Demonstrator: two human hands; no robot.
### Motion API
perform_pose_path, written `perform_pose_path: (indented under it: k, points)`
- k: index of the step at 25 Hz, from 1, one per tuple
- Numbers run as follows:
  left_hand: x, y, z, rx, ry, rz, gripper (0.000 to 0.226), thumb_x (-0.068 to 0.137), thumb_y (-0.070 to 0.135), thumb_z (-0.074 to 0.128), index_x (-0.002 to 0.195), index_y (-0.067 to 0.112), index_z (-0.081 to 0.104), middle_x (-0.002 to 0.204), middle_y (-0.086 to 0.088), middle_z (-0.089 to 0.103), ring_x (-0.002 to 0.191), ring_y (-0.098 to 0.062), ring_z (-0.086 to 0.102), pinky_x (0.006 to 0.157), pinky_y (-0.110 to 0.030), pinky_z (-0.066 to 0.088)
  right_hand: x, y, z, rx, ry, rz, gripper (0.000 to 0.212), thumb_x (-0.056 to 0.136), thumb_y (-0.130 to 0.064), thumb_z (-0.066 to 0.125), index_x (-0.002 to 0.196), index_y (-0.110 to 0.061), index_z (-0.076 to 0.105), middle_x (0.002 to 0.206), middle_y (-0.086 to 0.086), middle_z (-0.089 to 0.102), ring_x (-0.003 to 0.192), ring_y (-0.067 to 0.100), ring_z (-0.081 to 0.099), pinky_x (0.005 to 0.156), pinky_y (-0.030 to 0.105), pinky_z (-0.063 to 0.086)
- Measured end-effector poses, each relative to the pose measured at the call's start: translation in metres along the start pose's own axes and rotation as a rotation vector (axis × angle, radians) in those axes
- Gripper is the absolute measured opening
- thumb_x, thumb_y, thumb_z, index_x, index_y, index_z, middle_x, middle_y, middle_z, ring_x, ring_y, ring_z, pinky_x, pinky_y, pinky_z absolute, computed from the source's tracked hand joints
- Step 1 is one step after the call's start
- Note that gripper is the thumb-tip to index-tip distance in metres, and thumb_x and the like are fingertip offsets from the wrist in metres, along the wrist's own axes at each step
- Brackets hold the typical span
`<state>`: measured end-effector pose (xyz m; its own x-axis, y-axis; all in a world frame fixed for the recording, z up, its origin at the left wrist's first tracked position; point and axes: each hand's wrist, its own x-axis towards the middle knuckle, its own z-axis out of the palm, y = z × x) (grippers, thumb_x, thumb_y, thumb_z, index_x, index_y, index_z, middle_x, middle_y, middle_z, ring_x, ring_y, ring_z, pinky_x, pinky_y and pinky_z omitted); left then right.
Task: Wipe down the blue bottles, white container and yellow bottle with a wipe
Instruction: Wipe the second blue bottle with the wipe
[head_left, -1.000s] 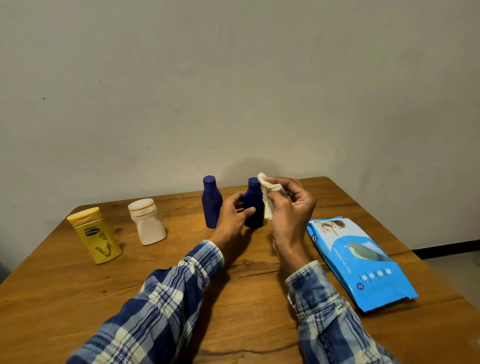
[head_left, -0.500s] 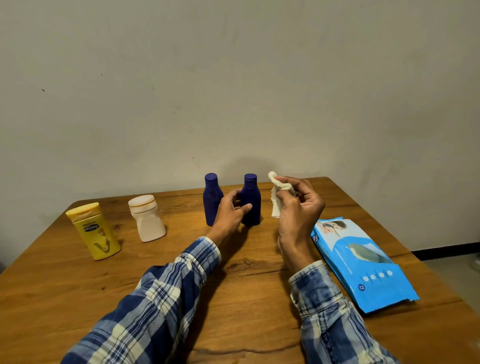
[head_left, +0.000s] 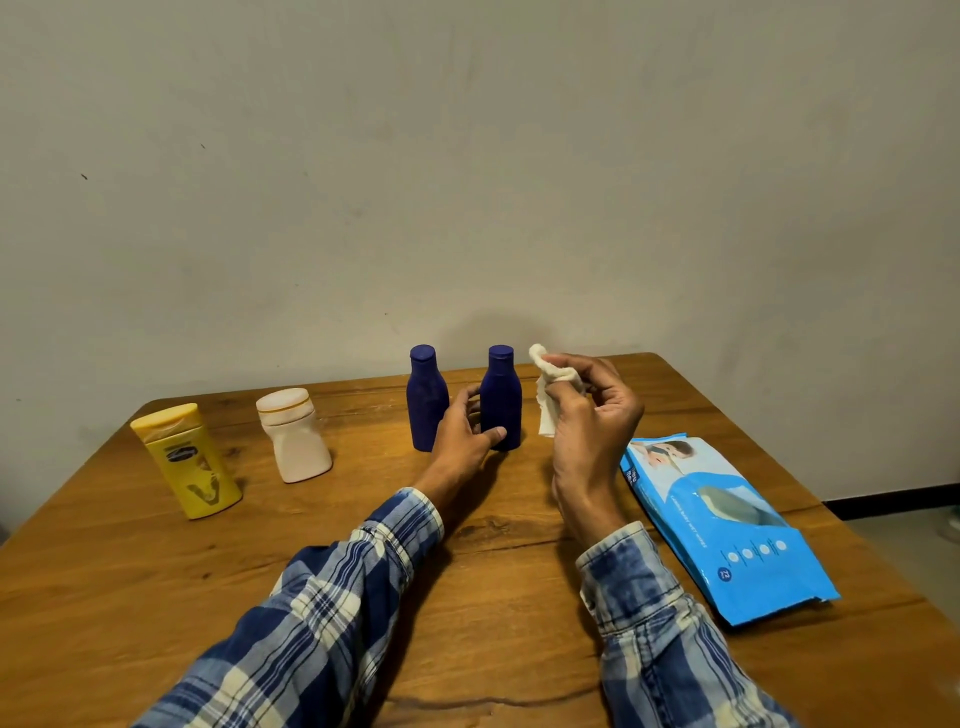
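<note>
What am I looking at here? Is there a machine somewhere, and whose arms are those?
There is no machine. A person wears a camera on the head, so the picture looks forward and down at their own two arms in checked sleeves. Everything sits on a wooden table against a plain wall. From left to right stand a yellow bottle, a white container and two blue bottles, the left one and the right one. A blue pack of wipes lies flat on the right. The left hand is wrapped around the base of the right blue bottle, which stands upright on the table. The right hand pinches a crumpled white wipe beside that bottle, not touching it.
</note>
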<state>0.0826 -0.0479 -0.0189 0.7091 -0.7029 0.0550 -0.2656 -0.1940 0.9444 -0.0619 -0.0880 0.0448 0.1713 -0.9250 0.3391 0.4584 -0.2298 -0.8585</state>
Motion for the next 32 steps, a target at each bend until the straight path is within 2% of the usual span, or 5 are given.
perform_pose_path:
  k: [12, 15, 18, 23, 32]
  points:
    - [-0.047, 0.003, -0.031, 0.185, 0.016, 0.030, 0.045, 0.092, 0.010, 0.072, 0.134, 0.019, 0.058, 0.125, 0.001, 0.065, 0.111, -0.009, 0.064, 0.094, -0.030, 0.056, -0.006, 0.002, 0.002, -0.025, -0.056, 0.000, 0.023, 0.086, 0.002, 0.067, 0.089, -0.019, 0.075, 0.100, -0.002, 0.071, 0.100, 0.014, 0.067, 0.077, 0.025, 0.059]
    - [-0.052, 0.009, -0.048, 0.124, 0.275, 0.129, 0.022, 0.093, 0.012, 0.071, 0.113, 0.021, 0.065, 0.105, 0.007, 0.066, 0.096, -0.006, 0.065, 0.081, -0.023, 0.056, -0.011, 0.000, 0.005, -0.030, -0.081, -0.003, 0.024, 0.085, 0.003, 0.068, 0.087, -0.021, 0.075, 0.098, -0.003, 0.070, 0.097, 0.009, 0.065, 0.075, 0.020, 0.057]
    - [-0.041, 0.001, -0.066, 0.037, 0.508, 0.137, 0.033, 0.088, 0.012, 0.077, 0.114, 0.021, 0.059, 0.106, 0.004, 0.062, 0.099, -0.015, 0.063, 0.084, -0.029, 0.055, -0.015, 0.000, 0.008, -0.053, -0.104, -0.016, 0.022, 0.085, 0.003, 0.068, 0.088, -0.017, 0.075, 0.096, -0.004, 0.069, 0.092, 0.004, 0.064, 0.071, 0.017, 0.054]
    - [-0.009, -0.015, -0.074, -0.006, 0.231, -0.043, 0.081, 0.081, 0.007, 0.082, 0.149, 0.024, 0.041, 0.149, -0.003, 0.048, 0.138, -0.022, 0.044, 0.111, -0.044, 0.041, -0.018, 0.003, 0.010, -0.084, -0.165, -0.026, 0.018, 0.086, 0.005, 0.067, 0.094, -0.008, 0.075, 0.099, -0.001, 0.069, 0.093, 0.003, 0.064, 0.072, 0.017, 0.055]
    - [-0.031, -0.013, -0.072, -0.204, 0.065, -0.018, 0.074, 0.076, 0.026, 0.088, 0.141, 0.025, 0.054, 0.138, 0.001, 0.062, 0.127, -0.023, 0.059, 0.103, -0.056, 0.052, -0.021, 0.013, 0.013, -0.178, -0.310, -0.069, 0.025, 0.089, 0.003, 0.068, 0.100, -0.018, 0.075, 0.108, -0.006, 0.068, 0.106, 0.004, 0.064, 0.091, 0.032, 0.058]
